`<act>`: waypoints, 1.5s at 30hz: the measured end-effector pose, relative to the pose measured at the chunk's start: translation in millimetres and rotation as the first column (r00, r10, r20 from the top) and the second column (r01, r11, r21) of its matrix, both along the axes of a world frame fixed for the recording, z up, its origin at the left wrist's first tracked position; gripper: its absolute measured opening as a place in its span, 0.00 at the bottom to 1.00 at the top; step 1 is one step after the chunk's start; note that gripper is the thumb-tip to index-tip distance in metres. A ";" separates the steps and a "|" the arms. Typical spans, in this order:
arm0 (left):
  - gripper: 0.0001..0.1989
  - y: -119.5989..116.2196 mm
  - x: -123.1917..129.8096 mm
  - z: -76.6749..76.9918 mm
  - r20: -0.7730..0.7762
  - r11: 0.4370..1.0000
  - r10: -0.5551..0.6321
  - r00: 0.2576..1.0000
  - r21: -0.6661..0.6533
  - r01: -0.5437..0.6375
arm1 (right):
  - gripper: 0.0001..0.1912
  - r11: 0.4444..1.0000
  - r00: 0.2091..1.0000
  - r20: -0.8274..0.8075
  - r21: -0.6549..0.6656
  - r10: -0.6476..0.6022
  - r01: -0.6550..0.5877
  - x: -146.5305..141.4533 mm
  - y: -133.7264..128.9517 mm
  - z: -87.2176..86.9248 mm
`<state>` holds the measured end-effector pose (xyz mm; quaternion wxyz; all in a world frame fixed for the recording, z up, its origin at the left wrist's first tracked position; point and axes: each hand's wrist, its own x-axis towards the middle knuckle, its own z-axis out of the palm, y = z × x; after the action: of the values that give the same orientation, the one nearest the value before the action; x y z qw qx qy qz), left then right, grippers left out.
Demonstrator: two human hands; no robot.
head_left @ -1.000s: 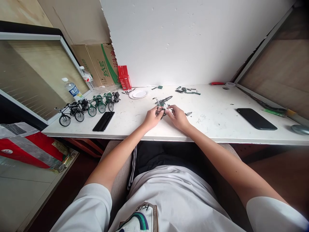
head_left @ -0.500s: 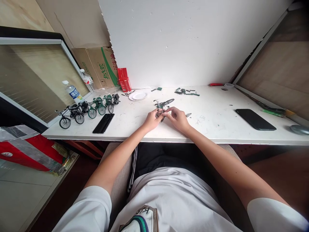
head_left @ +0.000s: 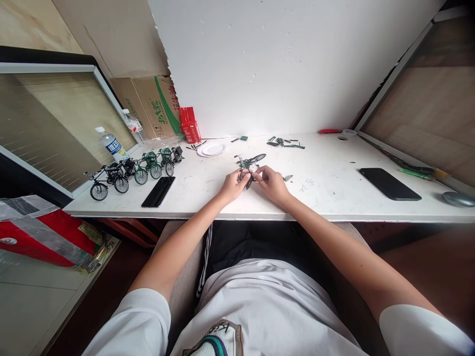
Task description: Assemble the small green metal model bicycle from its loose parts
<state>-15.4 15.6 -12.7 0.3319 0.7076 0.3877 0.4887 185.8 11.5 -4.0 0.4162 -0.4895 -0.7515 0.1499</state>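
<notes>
My left hand [head_left: 233,185] is closed in a pinch on a small dark model bicycle part, low over the white table. Close beside it, my right hand [head_left: 270,183] has its thumb and fingers pinched at the same spot; what they hold is too small and too covered to make out. Just beyond my fingertips lies a partly built green and black miniature bicycle [head_left: 245,162], with a spoked wheel [head_left: 257,158] on its far right side. Small dark pieces show below and between the hands. A flat grey piece [head_left: 288,178] lies just right of my right hand.
Several finished miniature bicycles [head_left: 141,176] stand at the left, behind a black phone [head_left: 159,192]. Loose green and black parts [head_left: 285,143] and white paper plates [head_left: 211,149] lie toward the back. Another dark phone [head_left: 389,184] and a grey mouse [head_left: 459,199] are at the right.
My fingertips have drawn slightly apart, and my right hand's fingers have shifted a little. The camera view has moved slightly. The other things stay in place.
</notes>
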 end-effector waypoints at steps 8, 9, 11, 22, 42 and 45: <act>0.27 0.0 -0.9 0.1 0.046 0.999 -0.025 0.999 0.048 0.023 | 0.28 0.997 0.995 -0.065 0.032 0.077 -0.075 1.6 2.2 -0.2; 0.27 -0.3 -1.1 0.0 0.040 0.998 -0.027 0.999 0.051 0.025 | 0.28 0.996 0.993 -0.077 0.039 0.086 -0.084 1.8 2.4 -0.1; 0.27 -0.6 -1.3 -0.2 0.032 0.998 -0.029 0.999 0.052 0.027 | 0.28 0.994 0.989 -0.106 0.048 0.108 -0.103 2.0 2.9 0.3; 0.28 -2.3 2.1 3.5 0.134 1.000 -0.026 0.991 -0.002 0.027 | 0.27 0.990 0.991 -0.076 0.089 0.113 -0.106 0.3 2.4 -1.7; 0.28 -7.0 4.1 11.3 0.213 0.998 -0.040 0.976 -0.044 0.050 | 0.31 0.960 0.913 -0.335 -0.074 0.232 -0.270 0.2 -0.4 10.3; 0.28 -6.9 3.5 12.2 0.198 0.998 -0.054 0.979 -0.019 0.059 | 0.31 0.932 0.874 -0.430 -0.163 0.228 -0.323 1.4 -1.1 12.6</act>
<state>-11.9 8.7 -0.5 0.3911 0.6622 0.3388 0.5420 187.2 10.4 8.6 0.4769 -0.3799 -0.6890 0.3918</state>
